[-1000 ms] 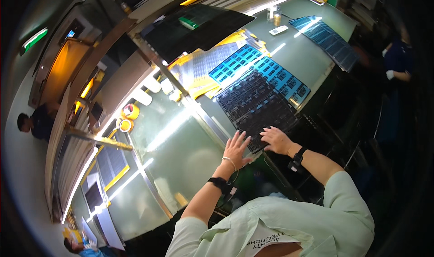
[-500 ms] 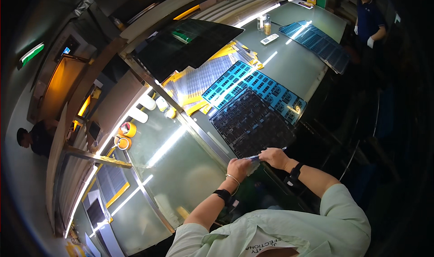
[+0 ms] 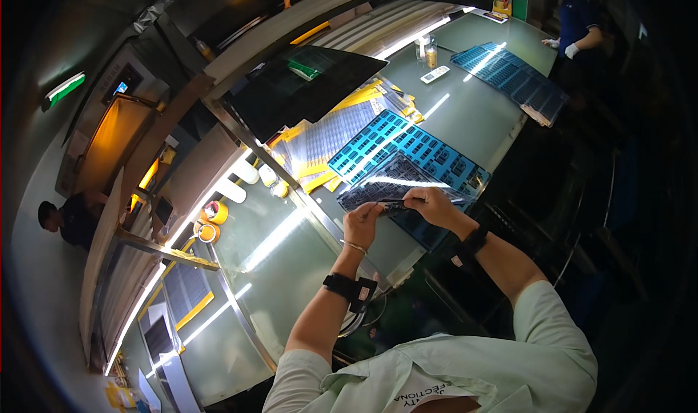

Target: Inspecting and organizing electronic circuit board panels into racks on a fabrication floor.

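Both my hands pinch the near edge of a dark, patterned film sheet (image 3: 396, 171), which bends and catches a bright streak of light. My left hand (image 3: 360, 222) grips its near-left part with fingers closed. Close by on the right, my right hand (image 3: 434, 208) is closed on the same edge. Under and behind the sheet lies a bright blue panel (image 3: 385, 133) with rows of dark rectangular marks. A darker blue patterned panel (image 3: 429, 233) shows below my hands near the table's edge; part of it is hidden by my right hand.
Yellow-edged clear sheets (image 3: 320, 140) lie beyond the blue panel, near a large black sheet (image 3: 305, 86). A white remote control (image 3: 435, 75) and another blue panel (image 3: 509, 78) rest farther off. Orange tape rolls (image 3: 211, 220) stand left. Another person (image 3: 578, 24) stands at the far right.
My hands have moved up and away from me, lifting the near edge of the dark sheet and folding it back. The darker blue panel beneath now shows. The person at far right has shifted.
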Demonstrator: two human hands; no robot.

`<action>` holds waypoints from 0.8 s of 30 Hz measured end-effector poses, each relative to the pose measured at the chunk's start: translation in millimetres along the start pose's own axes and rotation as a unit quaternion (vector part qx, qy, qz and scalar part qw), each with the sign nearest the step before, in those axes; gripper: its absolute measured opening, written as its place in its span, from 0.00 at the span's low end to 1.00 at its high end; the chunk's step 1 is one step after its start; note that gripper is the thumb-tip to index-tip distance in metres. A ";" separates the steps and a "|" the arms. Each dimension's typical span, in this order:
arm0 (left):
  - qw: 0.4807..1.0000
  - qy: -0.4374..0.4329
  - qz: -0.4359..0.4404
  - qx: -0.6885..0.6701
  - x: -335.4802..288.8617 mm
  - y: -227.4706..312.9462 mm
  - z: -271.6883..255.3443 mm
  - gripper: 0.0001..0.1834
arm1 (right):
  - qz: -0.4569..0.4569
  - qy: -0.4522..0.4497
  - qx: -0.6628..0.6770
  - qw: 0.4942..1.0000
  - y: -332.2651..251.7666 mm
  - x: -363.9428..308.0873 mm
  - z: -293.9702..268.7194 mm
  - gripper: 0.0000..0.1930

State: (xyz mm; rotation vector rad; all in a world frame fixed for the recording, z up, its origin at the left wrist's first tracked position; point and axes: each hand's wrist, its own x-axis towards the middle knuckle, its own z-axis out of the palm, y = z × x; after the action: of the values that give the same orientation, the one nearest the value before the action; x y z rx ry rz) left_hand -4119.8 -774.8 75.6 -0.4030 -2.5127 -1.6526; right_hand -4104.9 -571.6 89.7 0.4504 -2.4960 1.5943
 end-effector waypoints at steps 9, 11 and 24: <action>0.993 -0.055 -0.091 -0.052 -7.6 -22.0 8.1 0.11 | -0.046 -0.013 0.008 0.999 -5.6 -3.6 11.1 0.11; 0.990 -0.054 -0.086 -0.102 -6.7 -23.0 12.3 0.12 | -0.105 0.008 -0.010 0.994 -7.2 -2.1 15.6 0.14; 0.910 -0.187 -0.245 -0.277 14.5 -24.6 2.7 0.16 | -0.126 0.056 -0.004 0.990 14.8 13.8 23.4 0.03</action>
State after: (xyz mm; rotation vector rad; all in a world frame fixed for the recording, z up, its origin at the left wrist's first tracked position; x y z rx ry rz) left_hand -4140.4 -779.2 56.0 -0.1340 -2.4807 -2.7416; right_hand -4121.8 -589.3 70.9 0.6279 -2.2580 1.4697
